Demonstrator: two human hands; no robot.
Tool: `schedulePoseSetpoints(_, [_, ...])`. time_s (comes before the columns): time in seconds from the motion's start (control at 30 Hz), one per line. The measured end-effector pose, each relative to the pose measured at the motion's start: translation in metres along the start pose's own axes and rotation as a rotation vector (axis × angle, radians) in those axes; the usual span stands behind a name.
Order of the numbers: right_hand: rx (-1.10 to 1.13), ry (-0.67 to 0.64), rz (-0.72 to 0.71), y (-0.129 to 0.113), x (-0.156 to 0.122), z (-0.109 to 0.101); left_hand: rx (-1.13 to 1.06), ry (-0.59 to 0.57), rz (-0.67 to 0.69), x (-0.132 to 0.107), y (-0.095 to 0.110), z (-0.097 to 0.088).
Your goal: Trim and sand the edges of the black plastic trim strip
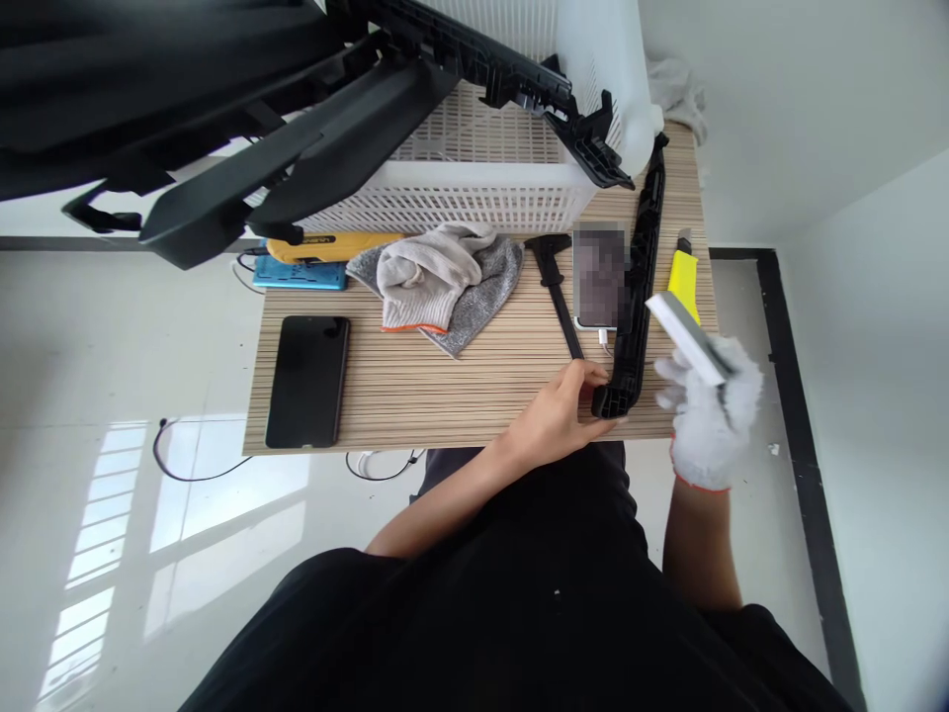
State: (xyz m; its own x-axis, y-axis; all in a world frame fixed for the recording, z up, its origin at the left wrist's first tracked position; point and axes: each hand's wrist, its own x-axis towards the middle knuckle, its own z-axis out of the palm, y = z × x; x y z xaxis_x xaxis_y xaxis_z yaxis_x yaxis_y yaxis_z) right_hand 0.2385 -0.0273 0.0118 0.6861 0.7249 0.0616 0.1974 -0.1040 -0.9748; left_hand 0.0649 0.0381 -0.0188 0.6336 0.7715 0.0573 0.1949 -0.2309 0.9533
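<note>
My bare left hand point(561, 413) is closed around the near end of a long black plastic trim strip point(636, 341), which lies along the table's right side. My right hand point(716, 415), in a white knit glove with an orange cuff edge, grips a flat white-and-grey rectangular bar point(686, 338). The bar is tilted and slightly blurred, just right of the strip; its exact kind cannot be made out. Beyond it lies a yellow utility knife point(683, 275), its near end hidden by the bar. Left of the strip rest a dark caliper point(553, 282) and a phone point(599, 272) plugged into a white cable.
A white plastic basket point(474, 178) holds large black plastic parts point(326, 148) that overhang the table's back left. In front sit a grey cloth point(493, 282), a knit glove point(426, 272), a yellow tool point(333, 247) and a blue box point(301, 274). A black phone point(307, 381) lies at left.
</note>
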Motion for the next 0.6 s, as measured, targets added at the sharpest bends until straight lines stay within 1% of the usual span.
schedulePoseSetpoints(0.07, [-0.132, 0.012, -0.129, 0.008, -0.007, 0.012, -0.039, -0.025, -0.001, 0.000, 0.003, 0.001])
schedulePoseSetpoints(0.17, [-0.218, -0.015, -0.218, 0.020, -0.012, 0.021, -0.098, -0.109, 0.056, 0.003, 0.009, -0.004])
schedulePoseSetpoints(0.27, [-0.204, -0.004, -0.258, 0.026, -0.012, 0.023, -0.096, -0.272, 0.143, 0.010, 0.020, -0.021])
schedulePoseSetpoints(0.33, [-0.177, 0.027, -0.241, 0.028, -0.010, 0.023, -0.047, -0.403, 0.166, 0.019, 0.027, -0.036])
schedulePoseSetpoints(0.37, [-0.164, 0.038, -0.225, 0.029, -0.009, 0.024, -0.007, -0.436, 0.173, 0.025, 0.030, -0.043])
schedulePoseSetpoints(0.4, [-0.153, 0.044, -0.212, 0.029, -0.008, 0.024, 0.049, -0.439, 0.186, 0.032, 0.031, -0.050])
schedulePoseSetpoints(0.43, [-0.145, 0.046, -0.207, 0.029, -0.008, 0.026, 0.123, -0.414, 0.206, 0.040, 0.030, -0.057])
schedulePoseSetpoints(0.5, [-0.145, 0.051, -0.211, 0.030, -0.008, 0.028, 0.310, -0.301, 0.247, 0.058, 0.022, -0.065])
schedulePoseSetpoints(0.53, [-0.149, 0.052, -0.216, 0.030, -0.008, 0.029, 0.406, -0.240, 0.246, 0.068, 0.016, -0.068])
schedulePoseSetpoints(0.6, [-0.156, 0.056, -0.216, 0.031, -0.008, 0.030, 0.549, -0.115, 0.196, 0.088, 0.000, -0.069])
